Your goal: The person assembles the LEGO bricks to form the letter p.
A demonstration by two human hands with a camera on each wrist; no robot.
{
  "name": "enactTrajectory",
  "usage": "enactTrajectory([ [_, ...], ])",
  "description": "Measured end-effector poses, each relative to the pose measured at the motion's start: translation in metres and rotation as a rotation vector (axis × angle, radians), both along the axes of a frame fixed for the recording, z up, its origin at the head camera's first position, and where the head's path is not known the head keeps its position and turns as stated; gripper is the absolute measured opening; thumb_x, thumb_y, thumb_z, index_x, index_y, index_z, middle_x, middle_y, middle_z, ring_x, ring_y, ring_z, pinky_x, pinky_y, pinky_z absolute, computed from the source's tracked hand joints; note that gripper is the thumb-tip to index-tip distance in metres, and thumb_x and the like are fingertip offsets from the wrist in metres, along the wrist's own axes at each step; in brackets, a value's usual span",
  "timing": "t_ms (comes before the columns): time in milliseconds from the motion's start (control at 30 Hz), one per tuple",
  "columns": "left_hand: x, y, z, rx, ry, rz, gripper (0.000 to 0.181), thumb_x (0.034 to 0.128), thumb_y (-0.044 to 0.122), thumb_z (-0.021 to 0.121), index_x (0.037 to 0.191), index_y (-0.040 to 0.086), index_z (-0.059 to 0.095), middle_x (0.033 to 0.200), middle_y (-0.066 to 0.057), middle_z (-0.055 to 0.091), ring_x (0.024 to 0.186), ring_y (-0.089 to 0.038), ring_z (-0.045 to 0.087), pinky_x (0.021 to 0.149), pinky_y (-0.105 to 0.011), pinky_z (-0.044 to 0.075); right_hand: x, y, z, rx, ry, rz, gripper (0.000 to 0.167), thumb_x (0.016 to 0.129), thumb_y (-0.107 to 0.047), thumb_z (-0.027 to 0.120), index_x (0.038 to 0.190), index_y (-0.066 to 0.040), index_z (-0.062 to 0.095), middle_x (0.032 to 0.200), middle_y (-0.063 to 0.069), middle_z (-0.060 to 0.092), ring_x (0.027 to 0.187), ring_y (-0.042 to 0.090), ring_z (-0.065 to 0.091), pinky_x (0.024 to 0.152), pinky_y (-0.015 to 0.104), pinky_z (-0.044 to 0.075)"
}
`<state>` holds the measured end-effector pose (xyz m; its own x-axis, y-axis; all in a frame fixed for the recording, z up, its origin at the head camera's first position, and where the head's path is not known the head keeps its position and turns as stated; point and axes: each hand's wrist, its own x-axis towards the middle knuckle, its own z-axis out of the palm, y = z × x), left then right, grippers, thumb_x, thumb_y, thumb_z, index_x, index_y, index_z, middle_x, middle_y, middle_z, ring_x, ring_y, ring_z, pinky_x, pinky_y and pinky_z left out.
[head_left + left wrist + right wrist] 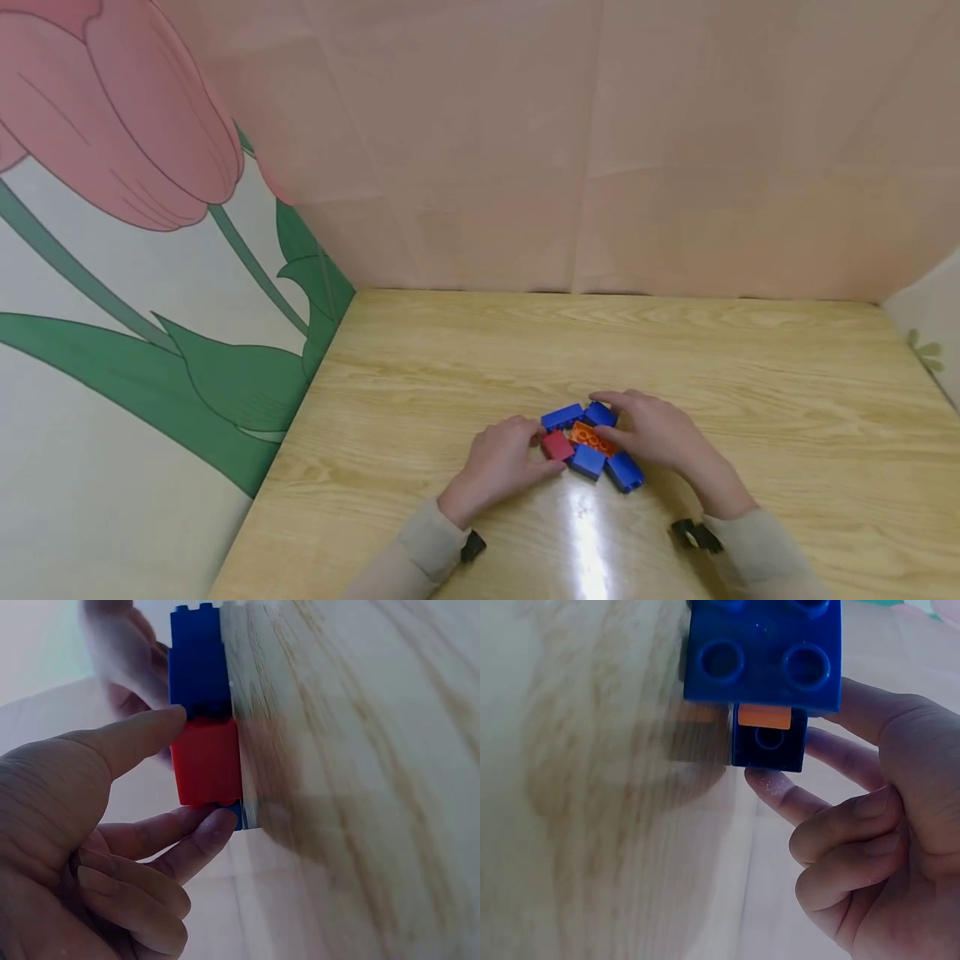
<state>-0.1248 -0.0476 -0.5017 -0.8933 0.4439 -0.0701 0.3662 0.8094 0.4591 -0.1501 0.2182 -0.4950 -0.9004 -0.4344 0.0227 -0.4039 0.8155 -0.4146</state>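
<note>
I can see a bunch of toy blocks close together on the near part of a wooden table [420, 367]. The left hand [504, 460] pinches the red block [557, 446] between its thumb and fingers, on the left side of the bunch. The right hand [660, 432] has its thumb and pointing finger around the back blue block [601, 414], pinching it, and its other fingers are curled in. The orange block [587, 435] sits in the middle. A long blue block [562, 417] lies behind the red one, and two more blue blocks [588, 462] are in front.
</note>
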Motion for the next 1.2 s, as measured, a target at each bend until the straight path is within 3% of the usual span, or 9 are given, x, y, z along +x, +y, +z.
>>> enactTrajectory([
  [267,-0.001,-0.001,0.0,0.014,0.009,-0.014,0.035,0.0876,0.055,0.08,0.097,0.021,0.074,0.087,0.011,0.063,0.07,-0.003,0.052,0.06,-0.023,0.044,0.0,-0.002,-0.001,-0.01,0.02,0.003,0.048,0.095,-0.032,0.078,0.135,-0.01,0.068,0.118,0.015,0.072,0.103,0.035,0.069,0.085,0.058,0.056],
  [433,0.0,-0.006,0.003,0.026,0.018,-0.016,0.039,0.0885,0.055,0.078,0.109,0.023,0.076,0.093,0.011,0.068,0.073,-0.003,0.055,0.062,-0.024,0.045,0.002,0.001,-0.001,-0.033,0.01,-0.021,0.049,0.095,-0.03,0.077,0.136,-0.008,0.066,0.121,0.015,0.072,0.105,0.036,0.07,0.087,0.06,0.055],
  [600,0.0,-0.014,0.009,0.057,0.003,0.016,0.05,0.0874,0.055,0.079,0.124,0.022,0.075,0.109,0.01,0.073,0.089,-0.005,0.064,0.077,-0.028,0.052,0.003,0.005,0.001,-0.067,-0.023,-0.066,0.05,0.096,-0.033,0.076,0.139,-0.01,0.065,0.119,0.014,0.072,0.102,0.034,0.07,0.083,0.059,0.056],
  [800,-0.002,-0.025,0.019,0.158,-0.05,0.043,0.044,0.0896,0.051,0.079,0.121,0.02,0.074,0.105,0.008,0.074,0.095,-0.012,0.068,0.086,-0.033,0.053,0.004,0.009,0.005,-0.09,-0.044,-0.109,0.051,0.096,-0.032,0.076,0.14,-0.01,0.063,0.117,0.014,0.072,0.087,0.024,0.068,0.067,0.045,0.055],
  [933,-0.009,-0.029,0.025,0.175,-0.007,0.047,0.046,0.0912,0.05,0.078,0.123,0.018,0.073,0.11,0.002,0.075,0.101,-0.019,0.07,0.089,-0.037,0.054,0.005,0.013,0.006,-0.102,-0.038,-0.132,0.051,0.095,-0.028,0.077,0.14,-0.009,0.063,0.117,0.014,0.071,0.08,0.018,0.064,0.06,0.035,0.046],
  [1133,-0.029,-0.028,0.023,0.222,0.036,0.036,0.047,0.0918,0.046,0.08,0.127,0.016,0.071,0.116,-0.004,0.075,0.107,-0.025,0.07,0.094,-0.041,0.054,0.006,0.019,0.006,-0.145,0.004,-0.133,0.05,0.096,-0.028,0.076,0.14,-0.008,0.063,0.116,0.013,0.071,0.09,0.026,0.068,0.064,0.038,0.05],
  [1200,-0.037,-0.027,0.021,0.236,0.06,0.025,0.047,0.0919,0.045,0.08,0.127,0.016,0.07,0.117,-0.005,0.075,0.108,-0.025,0.07,0.094,-0.039,0.054,0.006,0.02,0.007,-0.156,0.0,-0.137,0.05,0.096,-0.027,0.076,0.141,-0.008,0.062,0.117,0.014,0.071,0.085,0.024,0.067,0.063,0.037,0.05],
])
